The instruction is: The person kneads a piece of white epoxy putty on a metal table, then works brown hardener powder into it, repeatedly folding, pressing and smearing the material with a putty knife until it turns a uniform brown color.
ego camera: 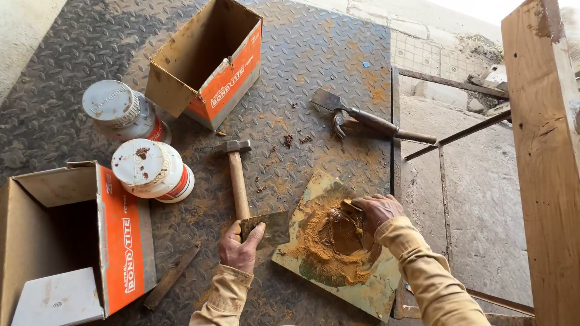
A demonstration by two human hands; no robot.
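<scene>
Left hand [240,249] fingers clamped on scraper blade [266,228]; right hand [376,210] fingers pinched together, kneading brown paste [339,236] on board [368,290]. Best kept central, folding powder inward.

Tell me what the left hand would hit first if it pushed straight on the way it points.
The left hand points up the picture, along the hammer. It already touches the flat blade at the handle's near end, so the hammer handle likely comes first; depth is unclear.

Left hand [240,249] in a closed grip, right hand [376,210] curled downward (both forearms sleeved, angled inward).
</scene>
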